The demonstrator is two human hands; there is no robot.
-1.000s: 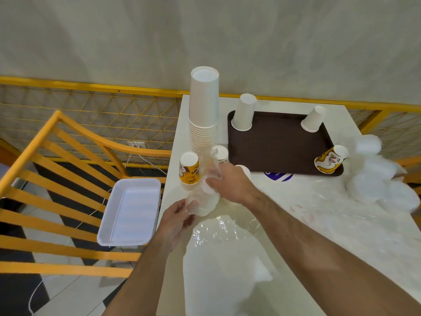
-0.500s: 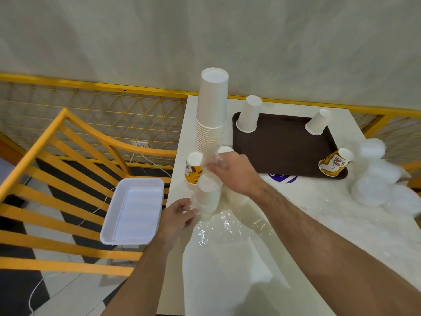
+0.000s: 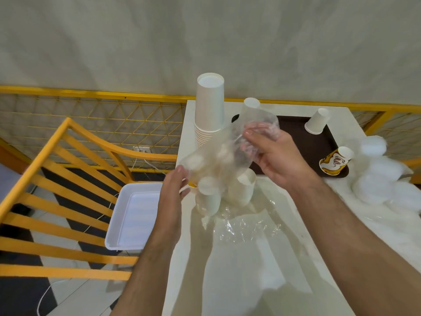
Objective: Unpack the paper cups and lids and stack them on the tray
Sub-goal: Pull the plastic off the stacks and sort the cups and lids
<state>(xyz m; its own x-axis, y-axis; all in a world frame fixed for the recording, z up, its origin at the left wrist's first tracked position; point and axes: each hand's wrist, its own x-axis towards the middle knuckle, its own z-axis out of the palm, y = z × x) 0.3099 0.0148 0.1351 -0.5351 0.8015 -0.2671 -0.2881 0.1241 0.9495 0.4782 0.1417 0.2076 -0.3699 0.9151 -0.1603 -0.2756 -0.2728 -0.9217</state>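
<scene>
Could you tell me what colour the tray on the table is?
Dark brown tray, in the head view.

Perhaps a café (serving tray (image 3: 303, 137)).

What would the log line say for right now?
right hand: grips wrap | left hand: touches wrap | cups: on table, under wrap | tray: three cups

I have only 1 view, worn on the head: it looks forward and down, close over the near end of the white table (image 3: 262, 258), facing the wall (image 3: 205, 37).
</scene>
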